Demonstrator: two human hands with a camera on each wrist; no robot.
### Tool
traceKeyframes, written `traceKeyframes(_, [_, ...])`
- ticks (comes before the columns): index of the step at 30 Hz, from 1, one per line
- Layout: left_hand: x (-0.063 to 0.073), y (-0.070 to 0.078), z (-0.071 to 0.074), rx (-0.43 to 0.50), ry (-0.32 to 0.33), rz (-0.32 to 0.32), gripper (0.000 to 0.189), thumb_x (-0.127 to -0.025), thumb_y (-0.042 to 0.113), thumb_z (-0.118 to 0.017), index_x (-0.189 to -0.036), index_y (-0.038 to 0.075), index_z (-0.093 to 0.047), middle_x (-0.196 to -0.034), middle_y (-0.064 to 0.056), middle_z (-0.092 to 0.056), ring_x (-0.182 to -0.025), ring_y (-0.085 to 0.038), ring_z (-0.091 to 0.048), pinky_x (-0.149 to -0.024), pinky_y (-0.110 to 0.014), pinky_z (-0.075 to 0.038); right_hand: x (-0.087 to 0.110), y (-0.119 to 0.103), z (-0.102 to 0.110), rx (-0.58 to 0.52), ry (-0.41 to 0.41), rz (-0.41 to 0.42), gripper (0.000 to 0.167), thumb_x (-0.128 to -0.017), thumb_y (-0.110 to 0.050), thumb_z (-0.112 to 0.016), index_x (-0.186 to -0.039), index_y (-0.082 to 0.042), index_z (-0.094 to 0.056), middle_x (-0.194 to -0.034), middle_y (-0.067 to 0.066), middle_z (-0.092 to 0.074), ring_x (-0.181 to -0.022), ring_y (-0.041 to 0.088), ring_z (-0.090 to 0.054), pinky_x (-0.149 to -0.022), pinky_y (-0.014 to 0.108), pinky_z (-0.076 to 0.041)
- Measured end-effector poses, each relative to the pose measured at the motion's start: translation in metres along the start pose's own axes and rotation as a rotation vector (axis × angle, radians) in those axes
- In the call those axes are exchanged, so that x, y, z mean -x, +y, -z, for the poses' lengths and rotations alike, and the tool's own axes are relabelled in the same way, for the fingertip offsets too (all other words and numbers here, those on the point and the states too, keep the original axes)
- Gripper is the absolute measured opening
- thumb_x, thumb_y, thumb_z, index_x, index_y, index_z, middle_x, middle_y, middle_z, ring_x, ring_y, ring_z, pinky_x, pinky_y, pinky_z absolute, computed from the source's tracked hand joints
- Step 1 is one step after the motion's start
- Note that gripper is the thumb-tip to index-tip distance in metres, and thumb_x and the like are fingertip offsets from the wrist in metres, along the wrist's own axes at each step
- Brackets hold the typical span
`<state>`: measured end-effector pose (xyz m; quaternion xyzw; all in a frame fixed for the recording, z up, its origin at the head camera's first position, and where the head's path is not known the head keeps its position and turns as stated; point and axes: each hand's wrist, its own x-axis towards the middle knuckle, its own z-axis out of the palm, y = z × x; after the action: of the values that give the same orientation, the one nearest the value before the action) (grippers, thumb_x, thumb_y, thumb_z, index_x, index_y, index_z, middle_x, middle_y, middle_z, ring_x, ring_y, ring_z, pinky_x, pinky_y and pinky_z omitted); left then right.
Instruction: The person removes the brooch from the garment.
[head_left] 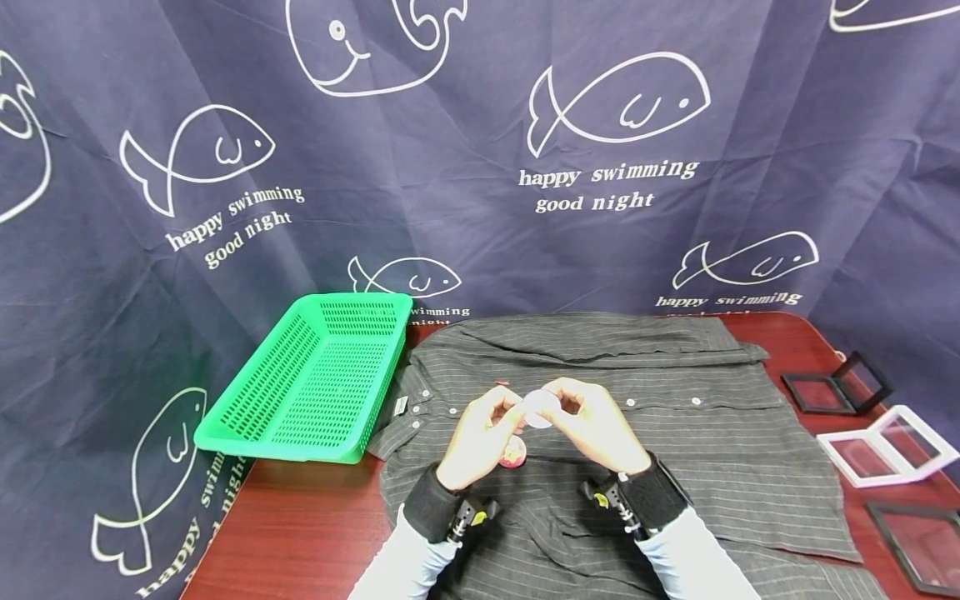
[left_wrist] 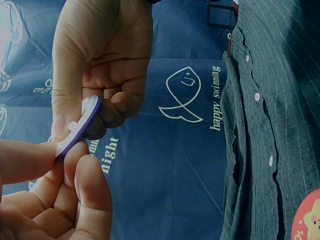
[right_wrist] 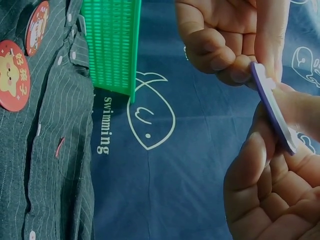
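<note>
Purple-edged disc, pinched by left hand and right hand, is outside the mesh-floored green basket.

The worktop is reddish-brown, with a wood-like grain. A dark, pinstriped shirt is spread over most of it, its collar toward the left. Just beside the collar, a green plastic basket sits at the left edge. Along the right side lie a black hinged frame, a white hinged frame and, nearest the wearer, another dark frame, partly cut off.
</note>
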<state>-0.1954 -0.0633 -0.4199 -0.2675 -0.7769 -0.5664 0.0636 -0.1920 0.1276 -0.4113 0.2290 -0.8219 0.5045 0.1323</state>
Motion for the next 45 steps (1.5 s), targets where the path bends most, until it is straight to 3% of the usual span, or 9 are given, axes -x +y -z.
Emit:
traceKeyframes(6, [-0.001, -0.002, 0.001, 0.003, -0.010, 0.004, 0.014, -0.097, 0.013, -0.060, -0.091, 0.001, -0.065, -0.075, -0.015, -0.065, -0.068, -0.021, -0.061, -0.066, -0.021, -0.050, 0.000, -0.002, 0.001, -0.003, -0.009, -0.021, 0.003, -0.089, -0.017, -0.071, -0.092, -0.015, -0.072, -0.079, -0.004, -0.068, -0.063, 0.002, -0.053, -0.057, 0.021, -0.045])
traceKeyframes(15, [-0.001, -0.002, 0.004, 0.018, -0.026, 0.019, 0.018, -0.097, 0.015, -0.060, -0.090, -0.001, -0.064, -0.075, -0.018, -0.064, -0.068, -0.036, -0.064, -0.067, -0.021, -0.055, -0.001, -0.003, 0.002, 0.007, -0.019, -0.039, 0.007, -0.089, -0.019, -0.071, -0.095, -0.015, -0.073, -0.083, -0.003, -0.070, -0.065, 0.001, -0.055, -0.058, 0.021, -0.046])
traceKeyframes(23, [0.000, -0.004, 0.004, 0.027, -0.025, 0.031, 0.016, -0.096, 0.013, -0.061, -0.091, -0.002, -0.064, -0.075, -0.018, -0.064, -0.066, -0.022, -0.064, -0.065, -0.022, -0.055, 0.000, -0.002, 0.002, 0.046, 0.003, -0.031, 0.012, -0.087, -0.019, -0.074, -0.097, -0.014, -0.074, -0.078, -0.006, -0.067, -0.063, 0.000, -0.053, -0.058, 0.020, -0.045])
traceKeyframes(30, [0.000, -0.001, 0.005, 0.054, -0.013, 0.044, 0.016, -0.096, 0.010, -0.060, -0.091, -0.004, -0.064, -0.075, -0.021, -0.063, -0.066, -0.030, -0.064, -0.064, -0.023, -0.055, 0.000, -0.001, 0.004, -0.033, 0.022, -0.017, 0.017, -0.085, -0.010, -0.075, -0.102, -0.007, -0.072, -0.078, 0.001, -0.071, -0.066, 0.000, -0.059, -0.059, 0.020, -0.048])
traceKeyframes(37, [-0.001, 0.000, 0.009, 0.074, -0.002, 0.080, 0.016, -0.096, 0.010, -0.060, -0.091, -0.006, -0.064, -0.075, -0.023, -0.063, -0.066, -0.012, -0.061, -0.064, -0.023, -0.055, 0.001, -0.006, 0.010, -0.082, 0.055, -0.043, 0.021, -0.086, -0.010, -0.074, -0.107, -0.005, -0.071, -0.094, 0.008, -0.075, -0.080, 0.001, -0.067, -0.071, 0.019, -0.054])
traceKeyframes(41, [-0.001, 0.002, 0.013, 0.068, 0.005, 0.100, 0.017, -0.096, 0.011, -0.061, -0.091, -0.005, -0.064, -0.075, -0.024, -0.063, -0.064, -0.008, -0.060, -0.063, -0.026, -0.055, 0.003, -0.008, 0.013, -0.088, 0.081, -0.002, 0.020, -0.086, -0.009, -0.074, -0.106, -0.010, -0.072, -0.097, 0.005, -0.074, -0.085, 0.002, -0.068, -0.076, 0.018, -0.054])
traceKeyframes(45, [-0.001, 0.004, 0.016, 0.062, 0.022, 0.103, 0.016, -0.095, 0.010, -0.061, -0.089, -0.005, -0.063, -0.074, -0.024, -0.064, -0.062, -0.014, -0.063, -0.061, -0.027, -0.056, 0.003, -0.010, 0.014, -0.070, 0.101, 0.078, 0.022, -0.085, -0.005, -0.074, -0.106, -0.012, -0.072, -0.098, 0.004, -0.073, -0.087, 0.003, -0.067, -0.079, 0.019, -0.053])
